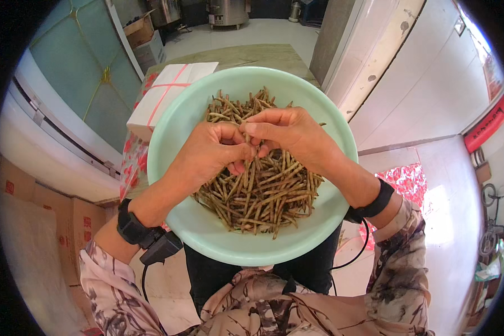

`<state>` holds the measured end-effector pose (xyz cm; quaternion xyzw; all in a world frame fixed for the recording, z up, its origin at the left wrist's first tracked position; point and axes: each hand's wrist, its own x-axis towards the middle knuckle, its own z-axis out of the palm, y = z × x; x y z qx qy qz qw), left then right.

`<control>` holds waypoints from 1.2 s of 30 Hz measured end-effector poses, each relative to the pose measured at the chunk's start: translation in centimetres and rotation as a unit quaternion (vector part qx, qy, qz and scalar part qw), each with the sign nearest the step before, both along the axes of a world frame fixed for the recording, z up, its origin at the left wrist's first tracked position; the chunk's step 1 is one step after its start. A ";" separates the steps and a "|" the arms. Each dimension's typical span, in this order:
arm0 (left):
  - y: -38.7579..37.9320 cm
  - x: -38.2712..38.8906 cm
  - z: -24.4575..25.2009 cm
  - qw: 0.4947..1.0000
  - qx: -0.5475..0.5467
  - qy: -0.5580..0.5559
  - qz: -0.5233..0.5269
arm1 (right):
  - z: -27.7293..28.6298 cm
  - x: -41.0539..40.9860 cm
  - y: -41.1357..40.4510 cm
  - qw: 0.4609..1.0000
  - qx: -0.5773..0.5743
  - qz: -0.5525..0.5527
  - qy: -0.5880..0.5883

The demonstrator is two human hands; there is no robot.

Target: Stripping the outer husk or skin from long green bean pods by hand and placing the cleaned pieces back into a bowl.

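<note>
A pale green plastic basin (334, 126) rests over my lap, with its far part at the table. It holds a heap of dried brown bean pods (273, 193). Above the heap, both hands meet at one slender bean pod (248, 137). My left hand (210, 149) pinches it lower down between thumb and fingers. From the right, my right hand (292, 130) grips its upper end with thumb and forefinger. The fingers hide much of this pod.
Beyond the basin stands a table (260, 52). A white box tied with pink string (164, 98) sits on it, left of the basin. Black wrist straps (138, 229) on both arms trail cables (357, 256). Cardboard boxes (54, 218) stand at left; a doorframe (353, 54) rises at right.
</note>
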<state>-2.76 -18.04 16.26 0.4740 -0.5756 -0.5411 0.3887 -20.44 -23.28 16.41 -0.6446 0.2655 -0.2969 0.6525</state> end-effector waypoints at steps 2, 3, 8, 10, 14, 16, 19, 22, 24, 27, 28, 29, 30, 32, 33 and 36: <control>0.1 0.1 -0.1 1.000 -0.003 0.004 -0.008 | -0.1 0.0 0.0 1.000 0.015 0.006 -0.010; 0.1 0.1 -0.1 1.000 -0.002 0.005 -0.008 | -0.1 0.0 -0.1 1.000 0.008 0.011 -0.003; -0.1 0.1 -0.3 1.000 0.002 -0.006 -0.014 | -0.3 0.0 -0.2 1.000 -0.009 0.007 0.015; -0.1 0.1 -0.3 1.000 0.004 -0.009 -0.011 | -0.4 0.1 -0.3 0.999 -0.034 -0.004 0.021; -0.2 0.2 -0.4 1.000 0.010 -0.026 -0.011 | -0.3 0.3 0.1 0.998 -0.057 -0.019 0.033; -0.3 0.3 -0.4 0.999 0.011 -0.035 -0.011 | -0.3 0.5 0.2 0.996 -0.063 -0.034 0.048; -0.3 0.2 -0.4 0.999 0.017 -0.043 -0.010 | -0.3 0.5 0.4 0.995 -0.066 -0.040 0.068; -0.5 0.3 -0.7 0.999 0.022 -0.039 -0.009 | -0.8 0.8 0.5 0.994 -0.081 -0.061 0.028; -0.6 0.3 -0.8 0.999 0.021 -0.037 -0.013 | -0.8 0.9 0.6 0.993 -0.092 -0.063 0.035; -0.6 0.2 -0.6 0.999 0.024 -0.023 -0.018 | -0.8 0.9 0.7 0.989 -0.120 -0.073 0.044; -0.6 0.3 -0.6 0.999 0.032 -0.011 -0.022 | -0.8 1.0 0.8 0.986 -0.137 -0.079 0.045; -0.6 0.3 -0.5 0.999 0.039 0.002 -0.027 | -0.7 1.0 0.8 0.986 -0.137 -0.079 0.045; -0.5 0.3 -0.5 0.999 0.039 0.002 -0.028 | -0.6 1.0 0.7 0.988 -0.129 -0.074 0.043; -0.5 0.4 -0.3 0.997 0.057 0.047 -0.037 | -0.5 0.9 0.7 0.989 -0.120 -0.070 0.041; -0.5 0.4 -0.2 0.997 0.057 0.047 -0.038 | -0.5 0.9 0.7 0.994 -0.094 -0.060 0.015; -0.4 0.4 0.0 0.996 0.064 0.053 -0.037 | -0.3 0.9 0.7 0.997 -0.064 -0.049 -0.009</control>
